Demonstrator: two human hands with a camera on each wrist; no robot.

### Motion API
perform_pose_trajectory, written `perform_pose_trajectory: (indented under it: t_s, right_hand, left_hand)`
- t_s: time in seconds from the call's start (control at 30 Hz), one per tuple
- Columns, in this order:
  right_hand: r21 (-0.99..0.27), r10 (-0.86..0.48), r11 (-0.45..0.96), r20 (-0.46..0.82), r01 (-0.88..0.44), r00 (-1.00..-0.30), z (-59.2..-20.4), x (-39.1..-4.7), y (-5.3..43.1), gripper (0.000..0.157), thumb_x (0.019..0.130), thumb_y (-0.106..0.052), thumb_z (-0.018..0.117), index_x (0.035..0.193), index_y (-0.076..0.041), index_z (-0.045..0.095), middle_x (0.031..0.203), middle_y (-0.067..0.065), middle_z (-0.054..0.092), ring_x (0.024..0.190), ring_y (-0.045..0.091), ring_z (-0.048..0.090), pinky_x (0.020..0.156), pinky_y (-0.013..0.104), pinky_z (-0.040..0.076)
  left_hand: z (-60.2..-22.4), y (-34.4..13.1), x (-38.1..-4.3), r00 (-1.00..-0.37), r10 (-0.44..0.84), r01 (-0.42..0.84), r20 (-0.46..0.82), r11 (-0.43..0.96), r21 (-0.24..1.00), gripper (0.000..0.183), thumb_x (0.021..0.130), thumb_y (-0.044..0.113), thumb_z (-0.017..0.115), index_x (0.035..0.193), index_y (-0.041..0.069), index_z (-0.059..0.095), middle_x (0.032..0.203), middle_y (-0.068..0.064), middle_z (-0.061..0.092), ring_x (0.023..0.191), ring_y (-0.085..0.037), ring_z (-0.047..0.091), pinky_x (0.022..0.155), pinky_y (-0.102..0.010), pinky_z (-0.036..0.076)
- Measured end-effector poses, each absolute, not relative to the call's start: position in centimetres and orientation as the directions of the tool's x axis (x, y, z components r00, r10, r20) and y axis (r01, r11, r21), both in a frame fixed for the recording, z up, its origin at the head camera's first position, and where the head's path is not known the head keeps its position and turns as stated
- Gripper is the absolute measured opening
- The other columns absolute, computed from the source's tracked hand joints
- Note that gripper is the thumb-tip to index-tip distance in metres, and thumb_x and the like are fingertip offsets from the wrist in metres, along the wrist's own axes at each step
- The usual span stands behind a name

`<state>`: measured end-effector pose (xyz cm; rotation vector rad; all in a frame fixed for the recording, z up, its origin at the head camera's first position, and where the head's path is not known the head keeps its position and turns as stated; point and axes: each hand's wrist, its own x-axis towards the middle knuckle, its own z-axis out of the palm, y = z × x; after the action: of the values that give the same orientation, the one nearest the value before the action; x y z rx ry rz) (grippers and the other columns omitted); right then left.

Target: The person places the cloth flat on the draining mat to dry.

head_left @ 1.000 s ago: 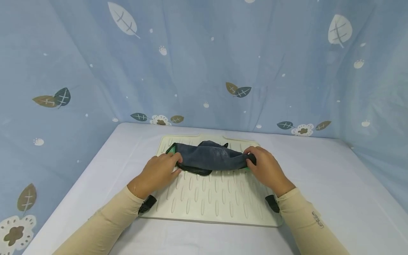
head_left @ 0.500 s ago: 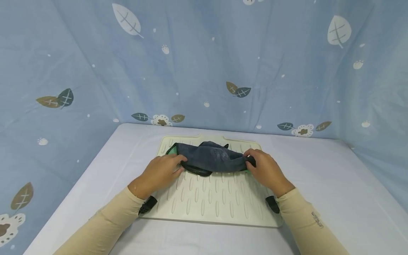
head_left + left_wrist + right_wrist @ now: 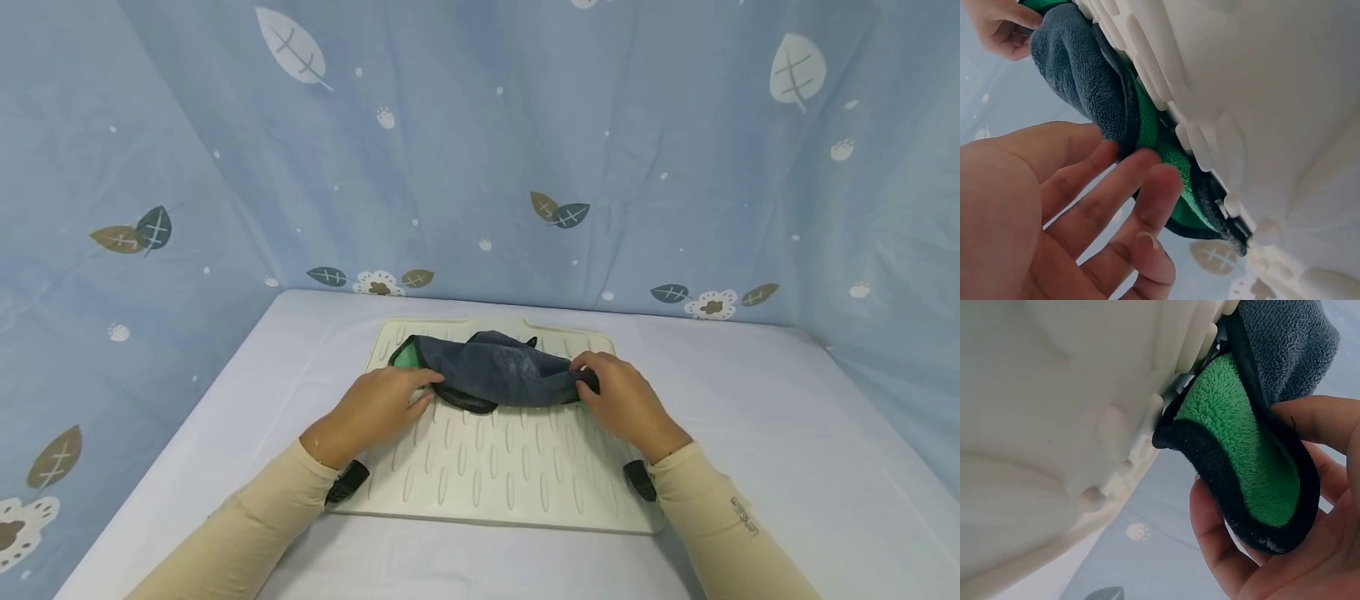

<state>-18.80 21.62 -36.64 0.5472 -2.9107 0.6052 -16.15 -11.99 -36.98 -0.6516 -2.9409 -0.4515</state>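
Note:
A dark grey-blue microfibre cloth (image 3: 502, 371) with a green inner side and black trim lies bunched across the far half of a cream ribbed board (image 3: 487, 487). At the cloth's left part, my left hand (image 3: 375, 412) pinches its edge between thumb and index finger. The left wrist view shows the other fingers of the left hand (image 3: 1097, 212) spread below that pinch. My right hand (image 3: 626, 404) pinches the right end, which curls over in the right wrist view and bares the green pile (image 3: 1222, 400). Part of that end is hidden behind the right fingers.
The board rests on a white-covered table (image 3: 772, 425). A blue curtain (image 3: 480, 150) with leaf and flower prints stands behind and on both sides. Black wrist straps (image 3: 348, 482) show at both sleeve cuffs.
My left hand has shifted slightly to the right, drawing the cloth's left edge inward and baring more green at its left corner. The right hand has stayed nearly still.

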Motion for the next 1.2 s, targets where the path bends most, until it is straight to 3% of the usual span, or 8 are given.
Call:
perform_pose_trajectory:
  t_s: [0.2, 0.33, 0.47, 0.57, 0.7, 0.9, 1.03, 1.2]
  right_hand:
    - [-0.36, -0.322, 0.858, 0.182, -0.367, -0.929, -36.6, -18.9, 21.4, 0.024, 0.095, -0.013, 0.067, 0.118, -0.01, 0.066, 0.122, 0.015, 0.069, 0.104, 0.032, 0.068, 0.082, 0.048, 0.054]
    - [-0.357, -0.325, 0.858, 0.181, -0.37, -0.928, -36.5, -18.9, 21.4, 0.024, 0.095, -0.013, 0.067, 0.119, -0.01, 0.066, 0.121, 0.016, 0.069, 0.099, 0.031, 0.068, 0.079, 0.046, 0.054]
    - [-0.36, -0.324, 0.857, 0.182, -0.369, -0.928, -36.5, -19.0, 21.3, 0.024, 0.095, -0.014, 0.067, 0.119, -0.01, 0.066, 0.121, 0.016, 0.069, 0.093, 0.028, 0.068, 0.075, 0.044, 0.053]
    - [-0.368, -0.317, 0.856, 0.184, -0.364, -0.93, -36.5, -19.0, 21.4, 0.024, 0.096, -0.015, 0.066, 0.119, -0.01, 0.066, 0.119, 0.016, 0.07, 0.082, 0.021, 0.065, 0.07, 0.039, 0.051]
    - [-0.394, -0.317, 0.842, 0.19, -0.368, -0.929, -36.3, -19.1, 21.4, 0.024, 0.096, -0.013, 0.066, 0.119, -0.009, 0.065, 0.11, 0.015, 0.071, 0.059, 0.013, 0.051, 0.059, 0.033, 0.044]
    - [-0.408, -0.32, 0.836, 0.18, -0.367, -0.93, -36.4, -19.2, 21.4, 0.024, 0.096, -0.014, 0.065, 0.119, -0.008, 0.065, 0.087, 0.007, 0.068, 0.05, 0.011, 0.043, 0.054, 0.03, 0.039]
    - [-0.408, -0.323, 0.837, 0.169, -0.365, -0.931, -36.5, -19.1, 21.3, 0.024, 0.096, -0.014, 0.065, 0.119, -0.008, 0.064, 0.072, 0.003, 0.059, 0.048, 0.012, 0.042, 0.053, 0.03, 0.038]
    - [-0.387, -0.36, 0.835, 0.151, -0.39, -0.921, -36.8, -19.2, 21.4, 0.024, 0.095, -0.014, 0.067, 0.116, -0.009, 0.058, 0.066, 0.0, 0.055, 0.05, 0.012, 0.043, 0.053, 0.03, 0.038]
  left_hand:
    - [-36.7, -12.1, -16.1, -0.91, 0.378, 0.412, 0.171, 0.873, 0.263, 0.024, 0.096, 0.021, 0.068, 0.118, 0.017, 0.075, 0.078, -0.001, 0.072, 0.052, -0.008, 0.048, 0.054, -0.028, 0.042]
    - [-36.7, -12.2, -16.3, -0.896, 0.356, 0.421, 0.266, 0.872, 0.25, 0.017, 0.094, 0.021, 0.07, 0.108, 0.017, 0.078, 0.074, 0.001, 0.073, 0.043, -0.006, 0.033, 0.044, -0.024, 0.028]
    - [-36.7, -12.3, -16.4, -0.865, 0.328, 0.433, 0.379, 0.87, 0.234, 0.011, 0.092, 0.021, 0.071, 0.098, 0.017, 0.08, 0.068, 0.003, 0.072, 0.038, -0.005, 0.029, 0.04, -0.021, 0.019]
    - [-36.6, -12.4, -16.6, -0.842, 0.293, 0.425, 0.453, 0.878, 0.22, 0.01, 0.091, 0.024, 0.072, 0.093, 0.02, 0.081, 0.061, 0.004, 0.068, 0.037, -0.004, 0.033, 0.038, -0.021, 0.021]
    - [-36.2, -12.7, -16.8, -0.795, 0.258, 0.426, 0.549, 0.882, 0.203, 0.009, 0.089, 0.025, 0.074, 0.084, 0.02, 0.08, 0.066, 0.002, 0.072, 0.041, -0.007, 0.043, 0.037, -0.022, 0.026]
    - [-35.9, -13.1, -16.9, -0.754, 0.222, 0.434, 0.619, 0.875, 0.215, 0.011, 0.088, 0.023, 0.073, 0.079, 0.017, 0.078, 0.066, 0.001, 0.072, 0.046, -0.01, 0.054, 0.037, -0.021, 0.028]
    - [-35.8, -13.1, -16.9, -0.769, 0.217, 0.422, 0.601, 0.879, 0.221, 0.009, 0.088, 0.022, 0.074, 0.08, 0.017, 0.078, 0.066, 0.001, 0.072, 0.045, -0.009, 0.052, 0.037, -0.022, 0.028]
    - [-36.2, -12.8, -17.0, -0.861, 0.239, 0.382, 0.448, 0.886, 0.262, 0.012, 0.09, 0.024, 0.075, 0.099, 0.017, 0.078, 0.081, -0.001, 0.076, 0.043, -0.004, 0.045, 0.038, -0.023, 0.029]
